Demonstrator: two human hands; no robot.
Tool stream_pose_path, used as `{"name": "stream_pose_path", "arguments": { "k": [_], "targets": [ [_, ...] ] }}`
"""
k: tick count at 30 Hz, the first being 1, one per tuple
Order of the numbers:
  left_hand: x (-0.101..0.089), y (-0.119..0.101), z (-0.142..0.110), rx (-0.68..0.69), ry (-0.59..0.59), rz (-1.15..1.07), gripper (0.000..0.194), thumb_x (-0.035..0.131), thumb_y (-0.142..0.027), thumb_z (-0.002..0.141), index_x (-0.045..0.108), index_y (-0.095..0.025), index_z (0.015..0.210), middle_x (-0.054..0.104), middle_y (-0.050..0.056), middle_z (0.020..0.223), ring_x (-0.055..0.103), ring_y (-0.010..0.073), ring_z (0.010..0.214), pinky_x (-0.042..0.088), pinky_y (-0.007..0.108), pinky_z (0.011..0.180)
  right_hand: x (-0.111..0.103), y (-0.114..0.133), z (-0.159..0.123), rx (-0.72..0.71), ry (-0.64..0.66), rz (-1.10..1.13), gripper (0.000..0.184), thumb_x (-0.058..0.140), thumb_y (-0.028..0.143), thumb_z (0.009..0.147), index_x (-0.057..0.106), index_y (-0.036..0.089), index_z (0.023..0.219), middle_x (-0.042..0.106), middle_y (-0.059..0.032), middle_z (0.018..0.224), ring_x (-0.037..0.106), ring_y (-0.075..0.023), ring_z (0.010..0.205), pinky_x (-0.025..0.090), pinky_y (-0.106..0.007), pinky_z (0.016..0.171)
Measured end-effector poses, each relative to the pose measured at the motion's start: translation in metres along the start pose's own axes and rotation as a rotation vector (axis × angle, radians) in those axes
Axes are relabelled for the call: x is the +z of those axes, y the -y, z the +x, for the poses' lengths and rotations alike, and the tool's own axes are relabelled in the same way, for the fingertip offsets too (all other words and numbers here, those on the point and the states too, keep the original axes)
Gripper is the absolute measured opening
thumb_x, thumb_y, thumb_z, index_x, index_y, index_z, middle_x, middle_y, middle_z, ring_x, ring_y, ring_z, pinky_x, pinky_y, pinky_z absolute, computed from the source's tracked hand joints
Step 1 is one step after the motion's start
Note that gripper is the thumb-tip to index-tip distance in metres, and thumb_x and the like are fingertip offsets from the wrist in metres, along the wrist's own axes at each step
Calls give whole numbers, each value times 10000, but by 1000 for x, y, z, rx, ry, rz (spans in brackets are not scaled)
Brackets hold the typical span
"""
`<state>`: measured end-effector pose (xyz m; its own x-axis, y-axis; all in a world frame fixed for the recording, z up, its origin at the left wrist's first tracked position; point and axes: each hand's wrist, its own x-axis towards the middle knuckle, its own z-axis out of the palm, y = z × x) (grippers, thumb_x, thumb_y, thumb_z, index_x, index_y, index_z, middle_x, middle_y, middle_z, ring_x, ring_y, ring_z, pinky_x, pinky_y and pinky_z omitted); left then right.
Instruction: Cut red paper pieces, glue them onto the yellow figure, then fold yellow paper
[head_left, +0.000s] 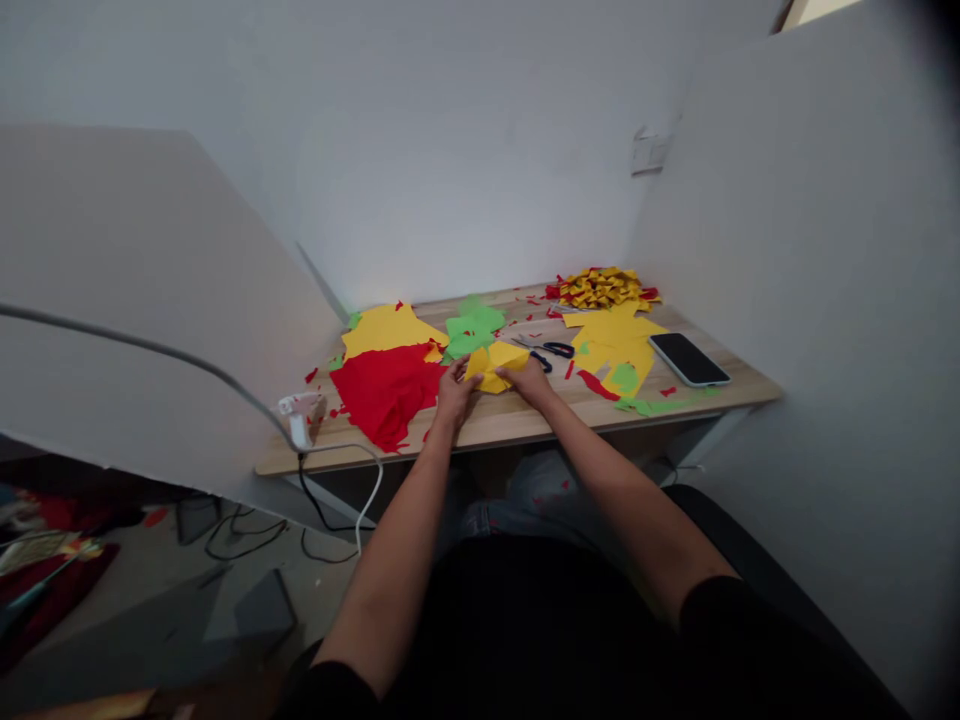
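Note:
Between my two hands is a piece of yellow felt or paper (495, 366), creased and held just above the front of the desk. My left hand (454, 393) pinches its left edge; my right hand (529, 380) grips its right side. Just behind my right hand lie scissors (556, 349) with dark handles. A red sheet (386, 392) spreads to the left of my left hand, partly over a yellow sheet (394, 325). Green pieces (476, 322) lie behind the held piece.
A white glue gun (298, 420) with a cable stands at the desk's left end. On the right are cut yellow sheets (615, 340), a phone (688, 358) and a heap of small yellow and red pieces (604, 287). Partitions (810, 260) flank the wooden desk (502, 430).

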<state>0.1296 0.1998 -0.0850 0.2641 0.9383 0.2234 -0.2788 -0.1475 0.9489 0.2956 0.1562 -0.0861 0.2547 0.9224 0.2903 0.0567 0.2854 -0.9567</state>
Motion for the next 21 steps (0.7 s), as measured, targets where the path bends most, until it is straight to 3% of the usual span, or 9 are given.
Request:
{"name": "stream_pose_path", "arguments": {
  "k": [7, 12, 16, 21],
  "targets": [
    [6, -4, -4, -49, 165, 146, 477, 891, -224, 536, 715, -138, 971, 750, 100, 965, 682, 228, 860, 549, 333, 797, -4, -6, 1, -5, -46, 18, 389, 699, 454, 743, 689, 166, 1005, 748, -109, 989, 701, -249, 879, 577, -389, 812],
    [5, 0, -3, -60, 150, 198, 341, 871, -322, 609, 724, -144, 859, 752, 80, 866, 667, 212, 774, 545, 316, 716, -2, -5, 0, 24, -4, 9, 398, 730, 525, 712, 718, 173, 898, 750, -94, 851, 689, -260, 774, 582, -393, 703],
    [6, 3, -4, -74, 132, 184, 362, 859, -376, 648, 735, -135, 887, 761, 88, 863, 687, 227, 803, 563, 352, 757, -1, -4, -1, 43, 27, -11, 468, 742, 577, 683, 727, 156, 887, 753, -100, 816, 693, -278, 782, 573, -387, 685],
    [7, 6, -4, -68, 96, 167, 262, 762, -352, 810, 704, -124, 926, 738, 58, 878, 691, 175, 788, 573, 373, 784, -3, -3, 0, 31, 26, -38, 486, 702, 608, 708, 736, 148, 860, 734, -83, 745, 675, -268, 745, 542, -352, 627]
  ]
}}
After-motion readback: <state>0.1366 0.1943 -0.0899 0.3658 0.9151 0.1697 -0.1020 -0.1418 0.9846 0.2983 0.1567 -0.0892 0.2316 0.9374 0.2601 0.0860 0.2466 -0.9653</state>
